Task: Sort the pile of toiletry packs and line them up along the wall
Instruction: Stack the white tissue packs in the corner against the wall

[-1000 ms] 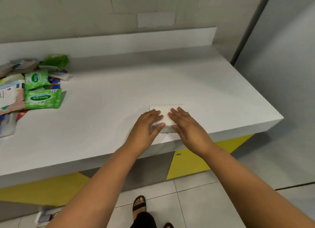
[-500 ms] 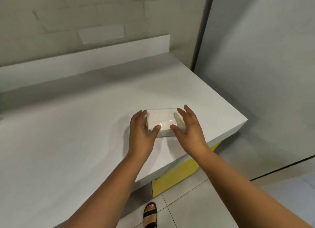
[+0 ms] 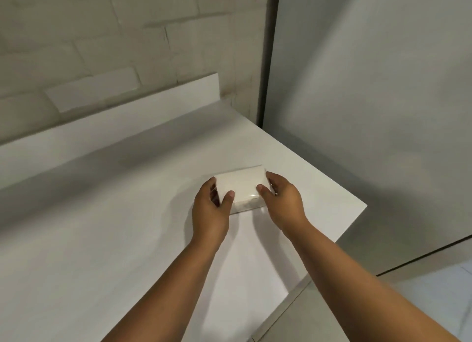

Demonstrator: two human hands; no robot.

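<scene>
Both forearms reach up from 6 o'clock over the white counter (image 3: 102, 239). The left hand (image 3: 209, 211) and right hand (image 3: 283, 203) grip a white pack (image 3: 242, 185) between them, thumbs on its top and fingers curled round its short ends. The pack sits near the counter's 3 o'clock corner, well short of the low backsplash (image 3: 115, 127) and brick wall (image 3: 102, 35) at 12 o'clock.

Tissue pack (image 3: 241, 185): plain cream-white, glossy clear wrap, no print visible. Surface (image 3: 102, 239): plain white, backsplash (image 3: 115, 127) same white. Wall (image 3: 102, 35): pale beige-grey brick pattern. Side panel (image 3: 370, 86): flat grey, dark edge strip. Floor (image 3: 434, 290): pale tile.
</scene>
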